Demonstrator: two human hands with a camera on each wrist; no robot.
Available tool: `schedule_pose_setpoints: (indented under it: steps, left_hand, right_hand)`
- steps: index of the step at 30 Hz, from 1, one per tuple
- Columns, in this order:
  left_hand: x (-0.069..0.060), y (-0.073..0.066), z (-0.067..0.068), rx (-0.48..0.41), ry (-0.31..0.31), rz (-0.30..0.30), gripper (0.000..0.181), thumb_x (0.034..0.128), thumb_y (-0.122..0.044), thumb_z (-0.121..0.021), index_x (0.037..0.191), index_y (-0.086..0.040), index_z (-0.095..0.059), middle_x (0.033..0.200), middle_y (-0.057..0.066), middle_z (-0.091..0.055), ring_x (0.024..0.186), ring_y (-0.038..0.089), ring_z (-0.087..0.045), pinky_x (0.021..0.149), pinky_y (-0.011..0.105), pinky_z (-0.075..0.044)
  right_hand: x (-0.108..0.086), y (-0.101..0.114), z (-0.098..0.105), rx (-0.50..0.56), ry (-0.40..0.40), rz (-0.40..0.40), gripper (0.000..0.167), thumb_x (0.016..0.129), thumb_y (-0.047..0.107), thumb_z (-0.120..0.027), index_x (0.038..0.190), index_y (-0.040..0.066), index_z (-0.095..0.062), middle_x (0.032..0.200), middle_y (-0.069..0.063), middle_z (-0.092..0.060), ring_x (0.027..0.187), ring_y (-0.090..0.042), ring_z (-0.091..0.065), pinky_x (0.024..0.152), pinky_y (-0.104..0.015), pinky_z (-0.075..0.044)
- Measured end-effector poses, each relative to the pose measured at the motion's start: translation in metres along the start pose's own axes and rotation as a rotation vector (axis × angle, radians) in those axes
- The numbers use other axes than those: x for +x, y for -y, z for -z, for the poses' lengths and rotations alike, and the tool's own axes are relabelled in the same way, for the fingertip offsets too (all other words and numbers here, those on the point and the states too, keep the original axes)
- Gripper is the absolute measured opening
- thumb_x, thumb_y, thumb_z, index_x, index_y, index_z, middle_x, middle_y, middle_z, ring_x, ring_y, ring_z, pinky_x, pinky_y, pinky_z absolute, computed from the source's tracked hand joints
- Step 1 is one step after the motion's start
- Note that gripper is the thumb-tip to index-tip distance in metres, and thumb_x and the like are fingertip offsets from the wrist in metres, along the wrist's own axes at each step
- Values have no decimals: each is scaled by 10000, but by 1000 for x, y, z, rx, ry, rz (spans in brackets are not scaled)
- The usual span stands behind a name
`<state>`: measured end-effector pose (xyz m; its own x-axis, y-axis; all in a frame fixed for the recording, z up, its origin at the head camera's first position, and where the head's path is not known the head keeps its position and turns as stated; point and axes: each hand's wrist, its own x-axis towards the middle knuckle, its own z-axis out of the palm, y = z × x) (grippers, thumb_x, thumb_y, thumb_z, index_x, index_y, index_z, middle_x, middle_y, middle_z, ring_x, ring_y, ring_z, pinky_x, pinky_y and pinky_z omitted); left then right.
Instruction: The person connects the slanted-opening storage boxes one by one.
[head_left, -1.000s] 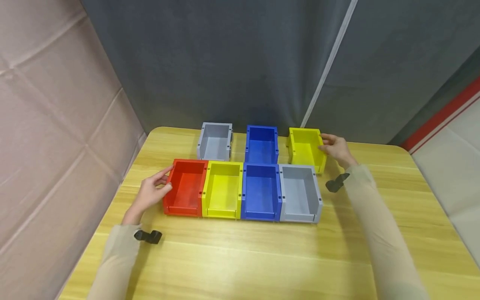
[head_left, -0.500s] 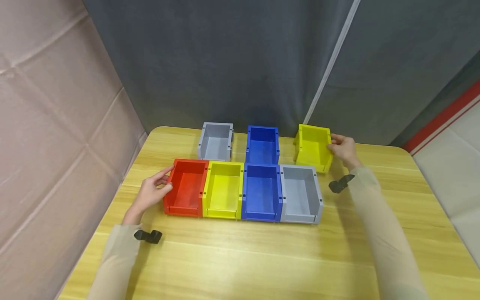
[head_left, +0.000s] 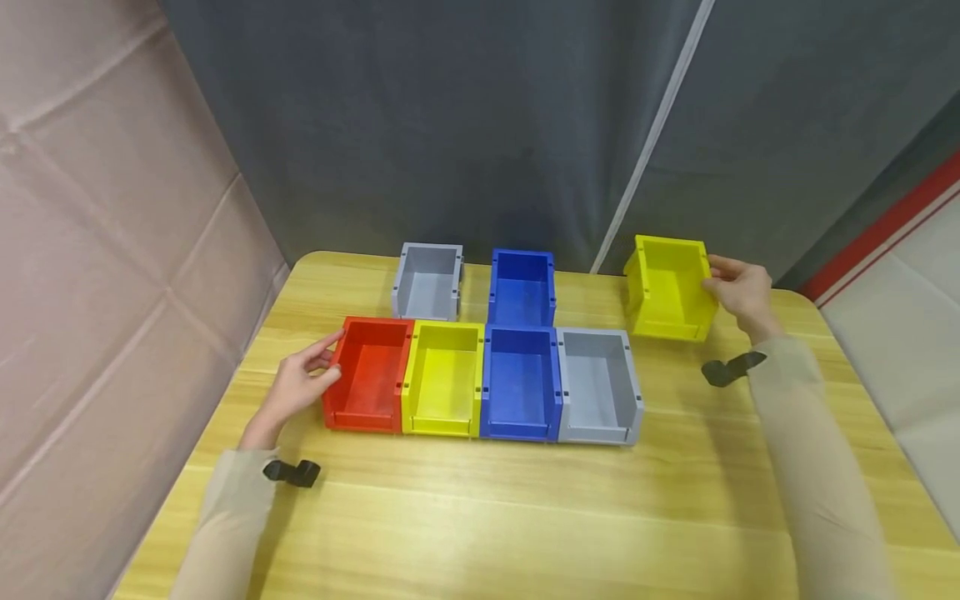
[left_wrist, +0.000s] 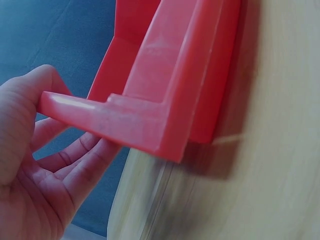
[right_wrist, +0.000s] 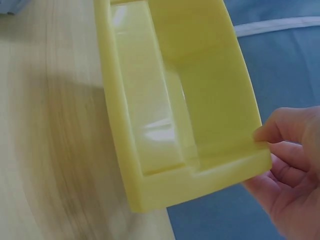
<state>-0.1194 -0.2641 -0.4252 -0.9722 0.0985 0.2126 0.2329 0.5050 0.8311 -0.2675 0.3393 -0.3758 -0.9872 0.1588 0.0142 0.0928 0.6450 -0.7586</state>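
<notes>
My right hand (head_left: 738,292) pinches the right wall of a yellow bin (head_left: 675,287), thumb inside and fingers outside. In the right wrist view that yellow bin (right_wrist: 210,100) is held off the table, tilted a little. At the other side, my left hand (head_left: 296,383) pinches the left wall of a red bin (head_left: 372,367), the first in the front row. Thumb and fingers lie on either face of the red bin's wall (left_wrist: 135,122) in the left wrist view. Touching the red bin on its right is another yellow bin (head_left: 447,375).
The front row continues with a blue bin (head_left: 521,379) and a grey bin (head_left: 596,383). Behind stand a smaller grey bin (head_left: 429,279) and a smaller blue bin (head_left: 522,283), apart from each other. A dark curtain (head_left: 450,125) hangs beyond the wooden table (head_left: 480,517).
My right hand has lifted the yellow bin from the back row and carried it to the right, away from the other bins. My left hand stays at the red bin.
</notes>
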Motion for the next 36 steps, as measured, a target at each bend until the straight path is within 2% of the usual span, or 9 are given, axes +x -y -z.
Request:
schedule_pose_setpoints:
  steps: [4,8,15,21,27,32,36]
  left_hand:
    - [0,0,0,-8,9,0,496,806,147,-551,1294,142,-462,888,257,-571,760,31,-552,626,103,-492]
    - [0,0,1,-9,6,5,495,803,145,-550,1290,145,-464,891,259,-570,754,10,-545,619,97,-488]
    - [0,-1,0,5,1,-6,488,796,149,-551,1277,152,-474,874,249,-573,745,29,-549,614,98,-487]
    - [1,0,0,9,-4,-4,487,793,149,-552,1275,147,-480,872,241,-573,743,14,-545,609,99,-485]
    - [0,1,1,-2,-5,0,490,791,154,-555,1275,152,-476,884,258,-572,751,-10,-545,616,92,-485]
    - [0,2,0,5,-3,-1,488,791,153,-557,1273,151,-479,882,256,-572,754,-13,-543,618,93,-487]
    - [0,1,0,13,-6,-3,488,791,152,-557,1273,148,-482,882,251,-572,756,18,-552,618,92,-486]
  right_hand:
    - [-8,-2,15,-4,-18,10,475,885,80,-566,1341,-25,-482,816,200,-528,716,88,-479,621,-59,-433]
    - [-20,-4,25,11,-20,19,478,888,96,-568,1342,-27,-480,724,311,-476,692,121,-482,607,-62,-436]
    - [-45,-4,38,-16,13,8,501,909,147,-575,1369,-11,-451,758,337,-476,712,133,-488,605,-83,-451]
    - [-67,-1,43,-6,46,55,503,901,86,-585,1358,-59,-433,799,323,-495,720,133,-500,589,-88,-455]
    - [-89,-3,40,-4,49,155,488,874,38,-607,1318,-98,-456,812,355,-503,738,163,-500,587,-69,-448]
    - [-104,-8,34,-71,61,162,487,874,66,-619,1319,-73,-476,806,380,-479,737,207,-473,563,-84,-443]
    - [-113,-12,29,-76,74,155,483,877,61,-616,1321,-68,-476,824,369,-477,744,203,-474,571,-89,-449]
